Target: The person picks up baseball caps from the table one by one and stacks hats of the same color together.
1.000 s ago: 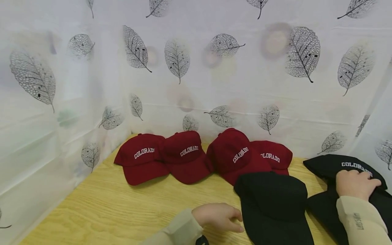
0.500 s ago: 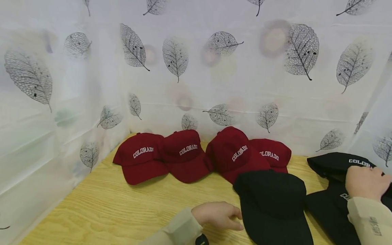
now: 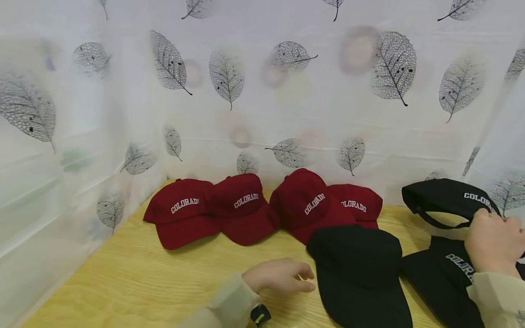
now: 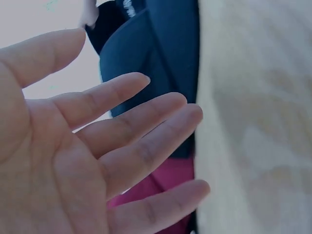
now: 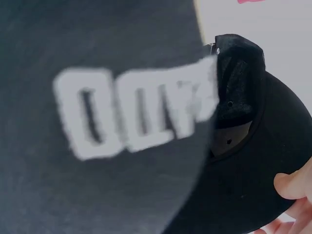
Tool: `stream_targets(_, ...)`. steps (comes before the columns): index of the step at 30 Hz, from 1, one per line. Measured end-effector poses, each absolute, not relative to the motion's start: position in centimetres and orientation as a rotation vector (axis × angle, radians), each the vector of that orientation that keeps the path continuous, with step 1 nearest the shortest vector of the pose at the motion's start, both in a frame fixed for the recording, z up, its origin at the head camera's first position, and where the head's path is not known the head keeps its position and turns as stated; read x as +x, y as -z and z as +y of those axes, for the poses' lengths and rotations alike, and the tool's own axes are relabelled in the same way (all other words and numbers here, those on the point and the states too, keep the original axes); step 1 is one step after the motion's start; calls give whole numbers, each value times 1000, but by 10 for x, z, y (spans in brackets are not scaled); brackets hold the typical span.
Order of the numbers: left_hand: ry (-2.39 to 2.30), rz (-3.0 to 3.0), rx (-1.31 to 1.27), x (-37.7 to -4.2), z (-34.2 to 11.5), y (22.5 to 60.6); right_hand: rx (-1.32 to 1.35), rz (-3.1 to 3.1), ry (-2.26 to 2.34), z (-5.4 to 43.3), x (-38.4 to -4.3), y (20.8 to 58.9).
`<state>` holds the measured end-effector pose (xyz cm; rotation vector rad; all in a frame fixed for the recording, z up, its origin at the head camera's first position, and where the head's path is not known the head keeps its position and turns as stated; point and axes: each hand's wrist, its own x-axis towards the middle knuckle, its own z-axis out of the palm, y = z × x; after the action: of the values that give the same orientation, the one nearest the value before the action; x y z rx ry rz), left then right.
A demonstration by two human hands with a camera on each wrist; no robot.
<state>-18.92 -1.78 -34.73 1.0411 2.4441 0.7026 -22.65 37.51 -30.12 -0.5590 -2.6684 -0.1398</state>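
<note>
My right hand [image 3: 494, 239] grips a black baseball cap [image 3: 443, 198] with white COLORADO lettering, raised at the back right; its rear strap opening shows. In the right wrist view the thumb [image 5: 292, 185] and fingers pinch the brim [image 5: 239, 195]. Below it on the table lies another lettered black cap [image 3: 443, 282], whose lettered front [image 5: 97, 195] fills the left of the right wrist view. My left hand [image 3: 283, 275] hovers low with relaxed, spread fingers and nothing in them. Just right of it lies a third black cap [image 3: 361, 269], no lettering showing, brim forward.
Along the back stand several dark red COLORADO caps, among them a left one [image 3: 184, 212], a second [image 3: 244, 209], a third [image 3: 305, 205] and a right one [image 3: 362, 205], partly overlapping. A leaf-printed white curtain [image 3: 254, 114] borders the wooden table [image 3: 143, 278].
My right hand has lifted the lettered black cap off the cap beneath and shifted slightly right, uncovering the lower cap's lettering. The left hand stays beside the plain-looking black cap; the whole head view has shifted slightly.
</note>
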Motion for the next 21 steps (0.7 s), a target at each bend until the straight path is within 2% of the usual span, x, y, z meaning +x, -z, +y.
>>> stream_targets(12,-1173,2472,906,-201,-29,311,-351,-2344,-99,323,-199,287)
stream_targets(21,-1701,2385,645,-213,-25,297,8,-2045,-196,280,-182,279)
